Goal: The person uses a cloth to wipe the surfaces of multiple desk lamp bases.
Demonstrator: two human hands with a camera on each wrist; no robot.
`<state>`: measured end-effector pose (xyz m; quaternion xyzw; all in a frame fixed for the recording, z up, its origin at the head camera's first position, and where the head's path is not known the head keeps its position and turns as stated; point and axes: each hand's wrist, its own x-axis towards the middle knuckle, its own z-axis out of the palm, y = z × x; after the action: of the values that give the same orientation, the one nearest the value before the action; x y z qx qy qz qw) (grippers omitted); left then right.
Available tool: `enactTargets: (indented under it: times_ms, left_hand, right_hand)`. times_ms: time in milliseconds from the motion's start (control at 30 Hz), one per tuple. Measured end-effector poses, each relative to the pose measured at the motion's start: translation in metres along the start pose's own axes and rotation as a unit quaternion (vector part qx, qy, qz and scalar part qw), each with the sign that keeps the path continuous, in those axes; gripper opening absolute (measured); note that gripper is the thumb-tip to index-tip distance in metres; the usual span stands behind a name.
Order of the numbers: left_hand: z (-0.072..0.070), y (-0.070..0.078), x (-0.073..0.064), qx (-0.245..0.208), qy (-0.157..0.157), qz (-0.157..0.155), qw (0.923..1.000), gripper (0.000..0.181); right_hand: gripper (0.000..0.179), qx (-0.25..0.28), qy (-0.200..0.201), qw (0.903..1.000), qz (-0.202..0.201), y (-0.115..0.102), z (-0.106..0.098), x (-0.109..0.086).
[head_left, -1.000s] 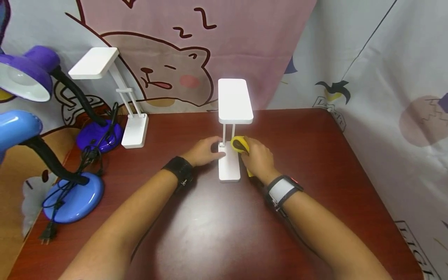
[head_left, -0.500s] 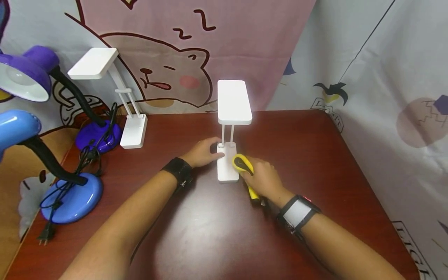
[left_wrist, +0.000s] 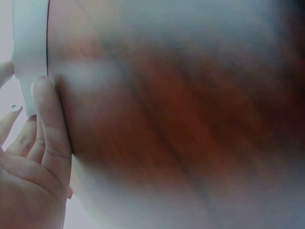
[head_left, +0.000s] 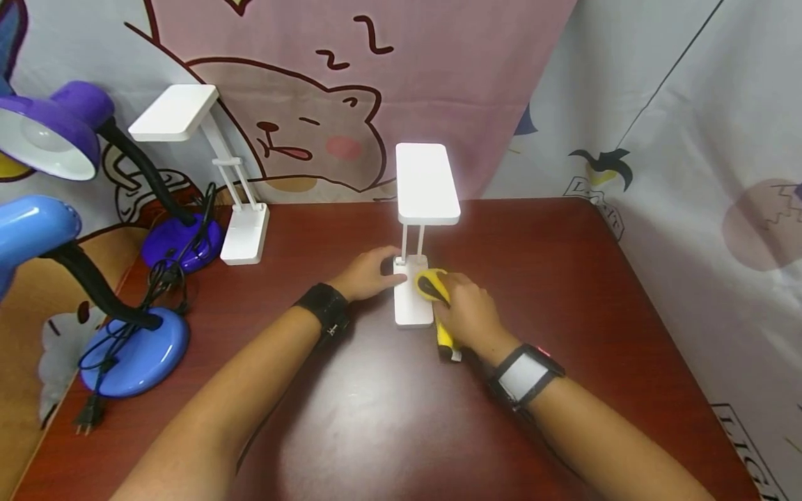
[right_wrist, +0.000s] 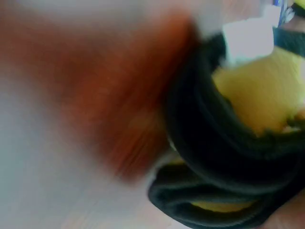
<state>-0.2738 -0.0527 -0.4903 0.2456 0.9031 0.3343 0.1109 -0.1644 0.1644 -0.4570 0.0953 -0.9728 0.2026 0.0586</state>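
A lit white desk lamp stands upright on the table, its flat base between both hands. My left hand holds the base at its left side, thumb laid over the top. In the left wrist view, the fingers of the left hand lie along the white base. My right hand grips a folded yellow cloth with dark edging, pressed against the base's right part. The right wrist view shows the cloth's folds close up, with a white tag.
Left on the brown table stand a second white desk lamp, a purple lamp and a blue lamp. A black cord with a plug hangs over the blue base. Printed curtains border the table behind and right.
My right hand slid the cloth toward the near end of the lamp's base, then slightly back up and in. The left hand has kept its hold on the base.
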Motion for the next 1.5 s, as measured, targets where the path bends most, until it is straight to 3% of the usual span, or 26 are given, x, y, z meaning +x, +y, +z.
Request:
enactTargets:
  times_ms: [200, 300, 400, 500, 600, 700, 800, 900, 1000, 1100, 1167, 1233, 1300, 1367, 1433, 1500]
  left_hand:
    - [-0.001, -0.002, -0.001, -0.003, 0.011, -0.001, 0.9999, 0.058]
    - [-0.001, -0.004, -0.001, -0.007, 0.007, -0.002, 0.9999, 0.058]
    - [-0.002, -0.003, -0.003, -0.012, 0.01, -0.002, 0.9999, 0.059]
    - [-0.007, 0.002, -0.01, -0.023, 0.058, -0.003, 0.998, 0.047]
    - [-0.014, 0.009, -0.024, -0.045, 0.118, 0.018, 0.9918, 0.026]
    - [-0.018, 0.02, -0.038, -0.072, 0.12, 0.054, 0.9888, 0.018]
    - [-0.017, 0.029, -0.051, -0.085, 0.111, 0.064, 0.9881, 0.025]
    - [-0.017, 0.037, -0.061, -0.075, 0.12, 0.046, 0.9888, 0.043]
    - [-0.018, 0.044, -0.069, -0.039, 0.116, 0.013, 0.9924, 0.068]
    - [-0.016, 0.05, -0.069, 0.006, 0.116, -0.022, 0.993, 0.086]
    - [-0.015, 0.049, -0.067, 0.033, 0.131, -0.044, 0.9899, 0.089]
    - [-0.016, 0.047, -0.063, 0.053, 0.153, -0.063, 0.9848, 0.086]
    - [-0.019, 0.043, -0.06, 0.067, 0.167, -0.078, 0.9805, 0.081]
    - [-0.024, 0.037, -0.055, 0.089, 0.176, -0.095, 0.9758, 0.075]
    - [-0.03, 0.031, -0.05, 0.114, 0.182, -0.112, 0.9703, 0.073]
    - [-0.036, 0.025, -0.044, 0.144, 0.186, -0.131, 0.9631, 0.074]
  right_hand:
    - [0.051, 0.004, -0.044, 0.9986, -0.029, -0.003, -0.016, -0.037]
    - [0.049, 0.012, -0.05, 0.9983, -0.028, -0.004, -0.021, -0.041]
    - [0.045, 0.036, -0.03, 0.9988, -0.015, -0.005, -0.028, -0.033]
    - [0.041, 0.082, -0.004, 0.9966, 0.005, -0.011, -0.03, -0.018]
    - [0.036, 0.134, 0.018, 0.9908, 0.012, -0.021, -0.023, 0.001]
    - [0.031, 0.185, 0.023, 0.9819, 0.035, -0.03, -0.013, 0.016]
    - [0.034, 0.227, 0.018, 0.9706, 0.077, -0.04, -0.005, 0.026]
    - [0.041, 0.272, 0.002, 0.9565, 0.106, -0.05, -0.001, 0.034]
    - [0.045, 0.334, -0.025, 0.9355, 0.112, -0.06, 0.001, 0.04]
    - [0.053, 0.38, -0.05, 0.9173, 0.107, -0.066, 0.0, 0.042]
    - [0.057, 0.396, -0.069, 0.9106, 0.098, -0.068, -0.001, 0.041]
    - [0.059, 0.387, -0.082, 0.9146, 0.082, -0.068, -0.002, 0.04]
    - [0.056, 0.36, -0.091, 0.9267, 0.059, -0.064, 0.0, 0.037]
    - [0.053, 0.299, -0.083, 0.9505, 0.023, -0.057, 0.003, 0.034]
    - [0.053, 0.204, -0.079, 0.9758, -0.012, -0.048, 0.007, 0.03]
    - [0.057, 0.109, -0.08, 0.9899, -0.042, -0.039, 0.013, 0.026]
